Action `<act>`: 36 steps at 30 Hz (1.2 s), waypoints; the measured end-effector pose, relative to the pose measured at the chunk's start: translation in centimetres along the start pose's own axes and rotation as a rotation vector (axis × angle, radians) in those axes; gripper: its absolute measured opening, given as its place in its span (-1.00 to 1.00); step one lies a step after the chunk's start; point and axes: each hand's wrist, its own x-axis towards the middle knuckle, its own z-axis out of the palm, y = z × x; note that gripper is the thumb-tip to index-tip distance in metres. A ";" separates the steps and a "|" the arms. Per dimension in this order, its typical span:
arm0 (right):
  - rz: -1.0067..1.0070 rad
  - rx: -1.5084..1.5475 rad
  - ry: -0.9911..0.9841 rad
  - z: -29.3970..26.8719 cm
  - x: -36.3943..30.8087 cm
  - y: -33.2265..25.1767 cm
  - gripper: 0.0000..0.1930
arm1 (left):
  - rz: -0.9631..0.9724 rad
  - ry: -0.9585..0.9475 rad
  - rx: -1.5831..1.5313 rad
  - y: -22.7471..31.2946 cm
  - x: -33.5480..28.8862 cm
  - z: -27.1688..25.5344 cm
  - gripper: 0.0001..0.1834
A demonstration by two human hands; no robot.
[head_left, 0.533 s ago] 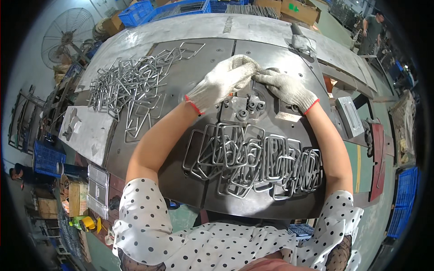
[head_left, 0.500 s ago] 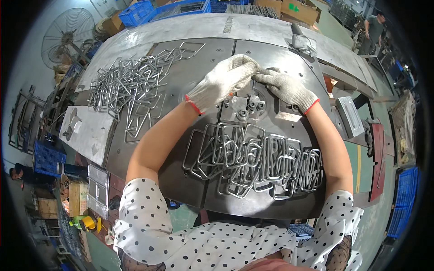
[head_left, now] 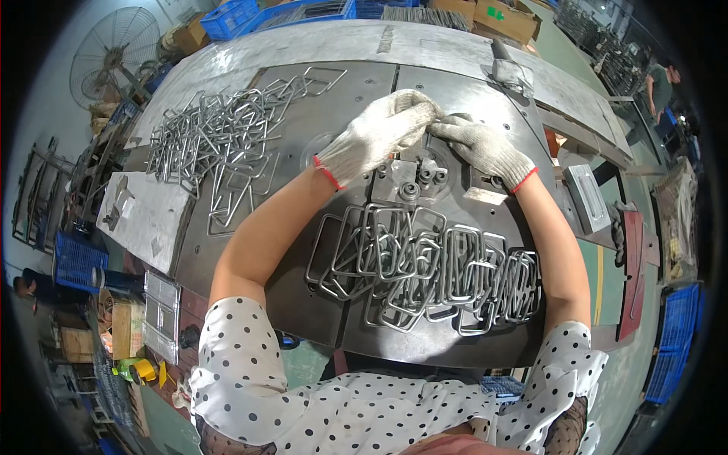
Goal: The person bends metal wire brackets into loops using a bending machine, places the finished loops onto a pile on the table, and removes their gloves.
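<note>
Background: green-marked carton [head_left: 513,26] beyond gloved hands [head_left: 384,130]

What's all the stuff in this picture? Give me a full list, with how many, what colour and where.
Bent metal frames: many, silver, two piles, near front and far left
Worktable: one, grey, centre
Round metal fittings: several, grey, table centre
Rectangular block: one, silver-grey, right
Red panel: one, red, far right
Fan: one, grey, upper left
Crates: several, blue, around the edges
Cardboard boxes: several, brown, background
Other people: two, dark clothes, right and left background
Sleeves: two, white with black dots, lower edge
Left hand, right hand: two, white gloves, fingertips together above fittings
</note>
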 end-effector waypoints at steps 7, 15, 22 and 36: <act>-0.008 -0.041 0.002 0.0 0.0 0.1 -0.49 | -0.012 0.008 0.009 -0.5 0.4 -0.4 -0.77; -0.018 -0.003 0.013 -0.1 0.0 -0.1 -0.50 | -0.018 0.001 -0.023 -0.8 0.5 -0.7 -0.79; -0.023 -0.040 0.032 -0.1 -0.1 -0.2 -0.42 | -0.017 0.003 0.011 -0.5 0.4 -0.4 -0.78; -0.054 -0.047 0.053 -0.1 -0.2 0.0 -0.44 | -0.011 -0.011 -0.014 -0.4 0.3 -0.3 -0.78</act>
